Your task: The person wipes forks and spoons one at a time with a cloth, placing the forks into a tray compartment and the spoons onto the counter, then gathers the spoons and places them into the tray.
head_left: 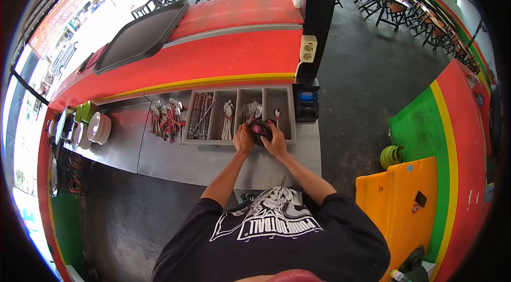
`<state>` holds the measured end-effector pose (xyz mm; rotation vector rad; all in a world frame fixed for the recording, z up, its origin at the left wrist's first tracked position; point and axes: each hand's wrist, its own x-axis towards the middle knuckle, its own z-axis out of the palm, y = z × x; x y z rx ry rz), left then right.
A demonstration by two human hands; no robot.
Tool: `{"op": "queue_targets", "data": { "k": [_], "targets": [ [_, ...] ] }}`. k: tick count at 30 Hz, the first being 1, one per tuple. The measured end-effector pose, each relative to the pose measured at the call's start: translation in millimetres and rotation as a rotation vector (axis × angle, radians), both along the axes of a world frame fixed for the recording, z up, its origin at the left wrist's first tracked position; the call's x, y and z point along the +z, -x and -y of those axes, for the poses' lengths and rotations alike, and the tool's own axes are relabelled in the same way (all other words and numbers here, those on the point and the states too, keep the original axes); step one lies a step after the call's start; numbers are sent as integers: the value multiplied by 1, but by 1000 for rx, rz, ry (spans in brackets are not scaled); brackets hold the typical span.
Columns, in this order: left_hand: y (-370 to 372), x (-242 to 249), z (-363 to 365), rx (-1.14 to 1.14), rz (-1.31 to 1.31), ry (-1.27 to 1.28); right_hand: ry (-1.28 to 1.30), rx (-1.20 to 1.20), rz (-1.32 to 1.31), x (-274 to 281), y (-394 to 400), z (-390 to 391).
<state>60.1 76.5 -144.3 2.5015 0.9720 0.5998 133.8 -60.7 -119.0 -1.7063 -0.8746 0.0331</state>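
Note:
A grey cutlery tray (pixel 227 142) with several compartments lies on the metal counter. Over its front edge, my left hand (pixel 245 140) and my right hand (pixel 276 142) are closed around a dark bundle (pixel 260 129) with a reddish patch; what it is exactly I cannot make out. Spoons (pixel 228 117) lie in the compartment left of my hands. More cutlery (pixel 252 108) is just beyond them, and a single spoon (pixel 277 114) rests in the rightmost compartment. The leftmost one holds long thin utensils (pixel 201 117). Left of the tray is a loose pile of red-handled cutlery (pixel 170 120).
Stacked bowls (pixel 99 127) stand at the counter's left end. Behind the counter rises a red ledge (pixel 229 50) bearing dark trays (pixel 141 37). A black pillar (pixel 321 10) and a dark device (pixel 306 102) are right of the tray. An orange box (pixel 396 197) stands at the right.

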Motion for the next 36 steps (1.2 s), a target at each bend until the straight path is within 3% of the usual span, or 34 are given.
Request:
{"op": "queue_targets", "data": {
  "k": [8, 14, 20, 23, 24, 29, 31, 36],
  "targets": [
    [4, 9, 0, -118, -130, 72, 14, -15, -19, -2, 4, 5],
    [3, 9, 2, -76, -102, -2, -15, -12, -42, 4, 3, 9],
    [8, 13, -5, -4, 152, 185, -147, -65, -126, -5, -1, 0],
    [19, 14, -21, -11, 459, 661, -196, -75, -224, 1, 1, -5],
    [24, 15, -24, -10, 547, 716, -210, -84, -212, 2, 0, -8],
    [53, 22, -54, 50, 674, 707, -292, -99, -88, 26, 6, -45],
    [64, 29, -70, 83, 704, 702, -273, -50, -201, 44, 17, -61],
    [105, 39, -122, 167, 774, 665, -354, 84, -170, 57, 39, -131]
  ]
}}
